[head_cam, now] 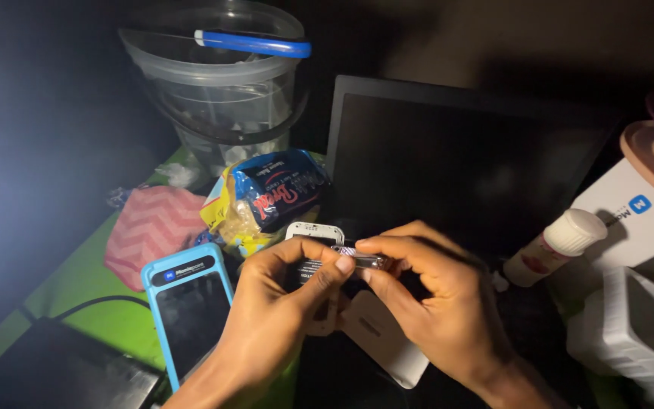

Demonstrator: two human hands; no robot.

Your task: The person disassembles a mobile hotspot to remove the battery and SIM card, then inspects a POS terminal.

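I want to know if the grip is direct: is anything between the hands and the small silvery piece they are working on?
Nothing visible is. The left hand and right hand both pinch the small silvery piece directly with bare fingertips, above a small white-topped device.

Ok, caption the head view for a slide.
Both hands, left hand and right hand, pinch a small silvery object above a dark laptop.

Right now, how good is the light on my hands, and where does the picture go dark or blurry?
Head view: light falls on both hands and the small metallic piece pinched between them; the laptop screen and upper left are nearly black; the clear bucket is dim; edges are slightly soft.
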